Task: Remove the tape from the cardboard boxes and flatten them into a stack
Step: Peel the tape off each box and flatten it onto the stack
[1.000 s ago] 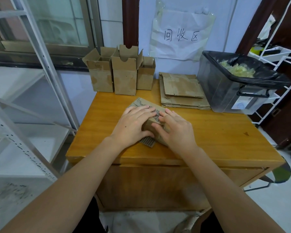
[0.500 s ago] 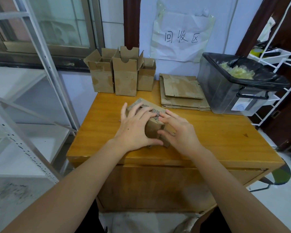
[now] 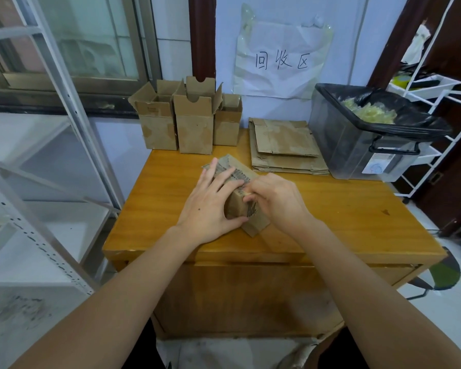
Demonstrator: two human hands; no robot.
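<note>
both hands (image 3: 210, 206) (image 3: 274, 201) grip box (image 3: 253, 222), fingers curled; sign (image 3: 281, 62) reads 回收区.

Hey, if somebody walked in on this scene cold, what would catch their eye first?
Probably the two bare hands, left hand and right hand, working a small brown cardboard box at the middle of the yellow wooden table. Behind stand three open upright cardboard boxes, a stack of flattened cardboard, and a grey bin with a black liner at right.
</note>
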